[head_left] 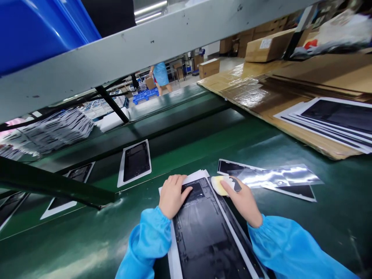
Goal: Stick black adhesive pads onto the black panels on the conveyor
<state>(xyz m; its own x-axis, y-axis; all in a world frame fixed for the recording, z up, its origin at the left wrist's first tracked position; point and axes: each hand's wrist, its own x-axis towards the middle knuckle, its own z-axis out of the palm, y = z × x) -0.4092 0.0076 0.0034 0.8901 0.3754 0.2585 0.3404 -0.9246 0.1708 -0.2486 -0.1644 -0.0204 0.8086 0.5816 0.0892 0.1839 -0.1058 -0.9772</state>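
My left hand (173, 195) lies with its thumb stretched out on the upper left corner of a black flat panel (207, 232) with a white border. This panel tops a small stack on the green table in front of me. At the stack's upper right corner, my right hand (242, 199) grips a rounded white and yellow pad (218, 186) between thumb and fingers. Its exact kind is unclear, and white ragged edges show beside it. Beyond that hand, a clear plastic strip (286, 175) lies across a narrow black panel (300, 190).
Several black panels, one of them (136, 161) upright to me, lie along the green belt (171, 151) ahead. Cardboard (250, 97) at right bears a panel stack (340, 116). A grey beam (162, 42) crosses overhead; a green post (55, 182) stands left. A person (161, 75) is far off.
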